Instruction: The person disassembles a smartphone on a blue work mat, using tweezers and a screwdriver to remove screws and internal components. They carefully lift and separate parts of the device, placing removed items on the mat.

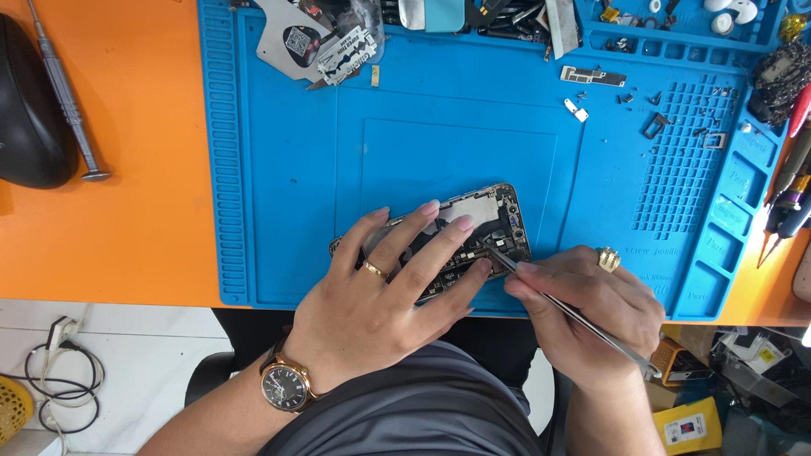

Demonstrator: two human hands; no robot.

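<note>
At the near middle of the blue work mat (287, 169), an opened phone (486, 221) lies tilted, its back off and inner parts bare. The left hand (380, 295) lies flat over its left half, fingers (418, 228) spread and pressing down, closed on nothing; ring on one finger, wristwatch (285, 385) at the wrist. The right hand (591, 300) pinches metal tweezers (557, 302) like a pen, fingers shut around the shaft, tips touching the board near the phone's right near edge.

Judgement on doing it well: the spread left hand should hold the phone flat so it cannot skate on the mat. The heel of the right hand looks rested by the mat edge; good for steadiness. Tweezer tips want a low angle and light pressure, as the parts there are tiny and close-set. What the tips grip, if anything, is too small to tell.

Far right on the mat: loose small screws and brackets (591, 76) near the grid section. Far left on the orange tabletop (127, 211), a screwdriver (63, 89) beside a black rounded object (29, 110).
</note>
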